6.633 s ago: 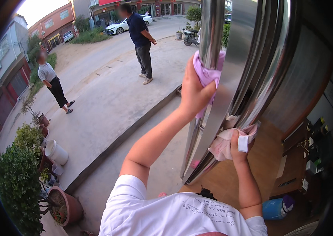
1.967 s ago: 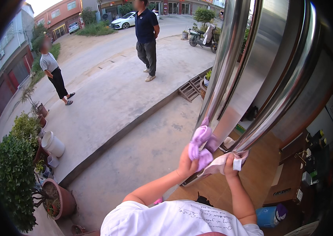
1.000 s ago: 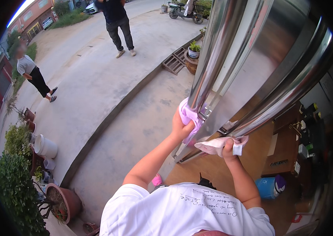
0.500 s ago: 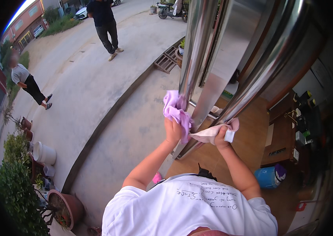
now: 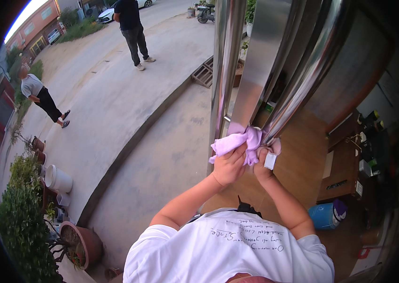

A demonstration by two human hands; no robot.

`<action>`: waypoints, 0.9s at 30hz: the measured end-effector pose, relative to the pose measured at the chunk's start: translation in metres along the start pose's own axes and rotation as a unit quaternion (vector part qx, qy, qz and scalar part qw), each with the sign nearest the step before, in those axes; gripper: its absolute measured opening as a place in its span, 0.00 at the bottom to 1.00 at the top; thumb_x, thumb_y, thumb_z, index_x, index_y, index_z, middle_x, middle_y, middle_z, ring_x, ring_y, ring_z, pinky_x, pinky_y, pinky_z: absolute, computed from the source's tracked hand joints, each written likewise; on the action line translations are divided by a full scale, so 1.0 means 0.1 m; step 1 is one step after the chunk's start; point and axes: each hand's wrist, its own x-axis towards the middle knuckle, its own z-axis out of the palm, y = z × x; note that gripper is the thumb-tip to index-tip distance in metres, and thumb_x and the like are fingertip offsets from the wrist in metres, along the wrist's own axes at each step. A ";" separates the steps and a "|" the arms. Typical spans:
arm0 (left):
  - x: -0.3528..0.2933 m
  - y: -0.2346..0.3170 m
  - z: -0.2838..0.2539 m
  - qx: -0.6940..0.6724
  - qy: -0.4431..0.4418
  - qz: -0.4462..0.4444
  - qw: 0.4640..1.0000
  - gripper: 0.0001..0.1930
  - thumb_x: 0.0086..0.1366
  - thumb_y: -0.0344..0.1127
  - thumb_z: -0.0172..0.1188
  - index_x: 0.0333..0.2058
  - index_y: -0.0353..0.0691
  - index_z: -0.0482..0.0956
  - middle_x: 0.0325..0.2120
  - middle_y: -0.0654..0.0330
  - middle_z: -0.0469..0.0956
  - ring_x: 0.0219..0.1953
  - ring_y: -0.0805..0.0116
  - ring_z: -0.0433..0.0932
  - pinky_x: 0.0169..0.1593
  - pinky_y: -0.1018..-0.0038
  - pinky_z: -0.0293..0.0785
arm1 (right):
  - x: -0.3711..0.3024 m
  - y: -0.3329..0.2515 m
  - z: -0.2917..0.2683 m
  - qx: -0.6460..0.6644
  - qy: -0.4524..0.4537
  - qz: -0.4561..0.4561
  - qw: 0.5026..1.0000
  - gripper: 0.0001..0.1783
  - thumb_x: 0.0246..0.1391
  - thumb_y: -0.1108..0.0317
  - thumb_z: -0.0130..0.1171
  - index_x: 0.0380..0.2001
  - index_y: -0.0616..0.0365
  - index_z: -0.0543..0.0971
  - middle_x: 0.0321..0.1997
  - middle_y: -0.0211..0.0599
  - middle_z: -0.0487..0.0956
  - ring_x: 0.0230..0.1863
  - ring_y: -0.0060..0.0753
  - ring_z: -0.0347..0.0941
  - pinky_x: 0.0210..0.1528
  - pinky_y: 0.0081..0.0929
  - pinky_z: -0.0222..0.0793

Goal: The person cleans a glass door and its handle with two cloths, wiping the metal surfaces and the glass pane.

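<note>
A bunched lilac cloth (image 5: pixel 237 143) is in my left hand (image 5: pixel 230 167), its fingers pressed against it. The cloth lies against the flat metal edge of the door (image 5: pixel 258 56), between the left tubular handle (image 5: pixel 224 70) and the right tubular handle (image 5: pixel 308 78). My right hand (image 5: pixel 261 170) grips a pale pink cloth (image 5: pixel 275 145) at the lower part of the right handle. A white tag (image 5: pixel 270 161) shows beside its thumb. The two hands are close together, and the lilac cloth hides part of the pink one.
Outside at left are a potted plant (image 5: pixel 84 245), a white bucket (image 5: pixel 58 178) and a raised concrete edge (image 5: pixel 131 134). Two people stand on the pavement beyond. Indoors at right are a wooden cabinet (image 5: pixel 338 174) and a blue bin (image 5: pixel 324 216).
My left hand has moved right with the lilac cloth, from beside the left handle onto the door's edge. My right hand has shifted slightly left, still holding the pink cloth.
</note>
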 end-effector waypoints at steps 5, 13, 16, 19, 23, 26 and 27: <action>-0.88 -0.14 0.13 -0.083 -0.133 -0.046 0.987 0.32 0.46 0.28 0.62 0.54 0.31 0.73 0.60 0.48 0.69 0.63 0.48 0.67 0.63 0.56 0.65 | -0.06 -0.07 0.00 0.062 0.021 0.040 0.997 0.08 0.57 0.69 0.44 0.33 0.62 0.70 0.35 0.46 0.70 0.36 0.46 0.68 0.40 0.37 0.64; -0.14 0.09 -0.24 -0.198 0.136 -0.160 0.957 0.30 0.65 0.30 0.46 0.65 0.26 0.58 0.68 0.37 0.53 0.70 0.41 0.52 0.71 0.56 0.46 | -0.16 0.15 0.00 -0.013 0.030 0.024 0.999 0.11 0.58 0.69 0.44 0.40 0.65 0.70 0.41 0.47 0.71 0.40 0.48 0.69 0.46 0.39 0.65; 0.26 0.10 -0.27 -0.155 0.197 -0.162 0.954 0.31 0.71 0.36 0.42 0.68 0.24 0.50 0.72 0.42 0.45 0.73 0.46 0.46 0.72 0.58 0.43 | -0.20 0.15 0.01 0.029 0.036 0.081 0.996 0.11 0.59 0.69 0.45 0.41 0.64 0.70 0.41 0.45 0.72 0.40 0.47 0.69 0.47 0.39 0.65; 0.33 0.00 -0.24 -0.241 0.277 -0.211 0.906 0.31 0.72 0.37 0.42 0.68 0.27 0.50 0.72 0.44 0.46 0.73 0.50 0.48 0.72 0.60 0.44 | -0.24 0.20 0.01 -0.030 0.024 0.053 0.998 0.10 0.58 0.68 0.47 0.40 0.63 0.69 0.38 0.45 0.71 0.40 0.47 0.69 0.45 0.39 0.65; 0.52 -0.08 -0.62 -0.288 0.408 -0.285 0.818 0.27 0.75 0.38 0.39 0.67 0.30 0.53 0.69 0.46 0.53 0.69 0.53 0.57 0.70 0.62 0.50 | -0.24 0.26 -0.04 -0.031 0.019 0.038 0.999 0.14 0.55 0.61 0.53 0.36 0.62 0.68 0.35 0.44 0.69 0.38 0.48 0.68 0.42 0.39 0.64; 0.30 -0.05 -0.44 -0.291 0.254 -0.272 0.881 0.27 0.73 0.35 0.40 0.67 0.30 0.54 0.67 0.45 0.57 0.68 0.50 0.58 0.71 0.61 0.48 | -0.31 0.40 0.01 -0.019 0.034 0.029 0.999 0.20 0.54 0.53 0.56 0.35 0.61 0.67 0.34 0.43 0.68 0.34 0.46 0.67 0.38 0.38 0.63; 0.20 -0.07 -0.36 -0.269 0.189 -0.243 0.913 0.27 0.72 0.34 0.41 0.66 0.29 0.55 0.66 0.44 0.58 0.68 0.48 0.58 0.71 0.60 0.47 | -0.31 0.43 0.03 0.003 0.033 0.024 0.999 0.24 0.55 0.48 0.55 0.35 0.61 0.67 0.33 0.41 0.67 0.33 0.43 0.66 0.38 0.37 0.63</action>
